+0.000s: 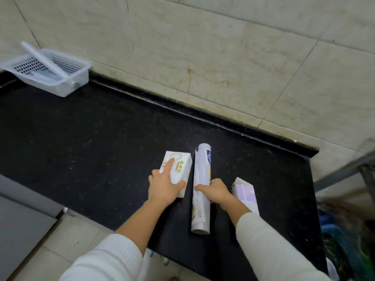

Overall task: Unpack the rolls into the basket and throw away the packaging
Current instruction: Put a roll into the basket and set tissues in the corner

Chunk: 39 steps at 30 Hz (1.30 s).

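Observation:
A white box [181, 165] with green and orange print lies on the black counter [81, 134]; my left hand [165, 184] grips its near end. Right of it lies a long wrapped roll [200, 201] with a printed label, and my right hand [218, 192] grips its middle from the right side. A purple and white box [244, 192] lies further right, partly hidden behind my right forearm. A white perforated basket [67, 78] stands at the far left against the wall, with a white roll [43, 58] leaning slanted across it.
A tiled wall runs behind the counter. A grey frame [345, 171] and coloured bags [345, 240] sit past the counter's right end. Floor tiles and a grey cabinet [20, 224] lie below the front edge.

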Motion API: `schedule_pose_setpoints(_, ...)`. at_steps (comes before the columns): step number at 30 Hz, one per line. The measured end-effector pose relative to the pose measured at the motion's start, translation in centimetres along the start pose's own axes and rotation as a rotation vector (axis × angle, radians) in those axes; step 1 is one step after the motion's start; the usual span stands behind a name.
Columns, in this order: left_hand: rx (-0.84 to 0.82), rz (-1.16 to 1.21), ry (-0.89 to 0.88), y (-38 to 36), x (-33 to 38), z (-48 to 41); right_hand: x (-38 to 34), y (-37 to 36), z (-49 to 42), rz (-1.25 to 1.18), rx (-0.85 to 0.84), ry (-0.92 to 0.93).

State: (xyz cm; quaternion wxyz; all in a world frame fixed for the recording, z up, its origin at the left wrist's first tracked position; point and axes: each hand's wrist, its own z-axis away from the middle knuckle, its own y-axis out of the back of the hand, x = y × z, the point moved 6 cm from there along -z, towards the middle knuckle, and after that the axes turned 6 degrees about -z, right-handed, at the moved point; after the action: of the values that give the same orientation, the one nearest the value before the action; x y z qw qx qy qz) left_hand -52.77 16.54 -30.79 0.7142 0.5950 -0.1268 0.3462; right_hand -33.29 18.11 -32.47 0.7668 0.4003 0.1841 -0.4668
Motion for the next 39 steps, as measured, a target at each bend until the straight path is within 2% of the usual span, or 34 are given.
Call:
schedule_pose_setpoints(4,0.092,0.058,0.06,5.3,-4.3,-1.7,-4.8,-4.4,-0.9,-0.112,-0.129,0.028)
schedule_pose_setpoints(11,0.236,0.054,0.136,16.8,-15.1,-6.2,-15.5,-17.0,-1.4,-0.07,-0.288,0.145)
schedule_pose_setpoints(15,0.283,0.022,0.132,23.7,-22.5,-11.0,-21.1,-25.4,-2.7,-0.065,-0.287,0.168)
schedule_pose_setpoints(19,0.243,-0.029,0.15,29.8,-30.0,-14.7,-26.4,-33.7,-3.4,-0.079,-0.256,0.109)
schedule_pose_setpoints(21,0.256,-0.061,0.152,31.0,-31.5,-15.1,-27.3,-34.9,-2.8,-0.07,-0.247,0.112)
schedule_pose_setpoints(23,0.249,-0.065,0.183,37.0,-38.3,-19.9,-32.7,-43.0,-5.3,-0.06,-0.242,0.096)
schedule_pose_setpoints(25,0.253,-0.097,0.186,38.3,-39.3,-20.6,-34.1,-43.6,-4.6,-0.063,-0.225,0.125)
schedule_pose_setpoints(32,0.294,-0.134,0.223,45.3,-46.7,-27.2,-42.2,-54.0,-7.6,0.033,-0.2,0.134)
schedule_pose_setpoints(39,0.335,-0.189,0.256,47.6,-50.3,-29.3,-47.8,-60.8,-8.7,0.213,-0.116,0.202)
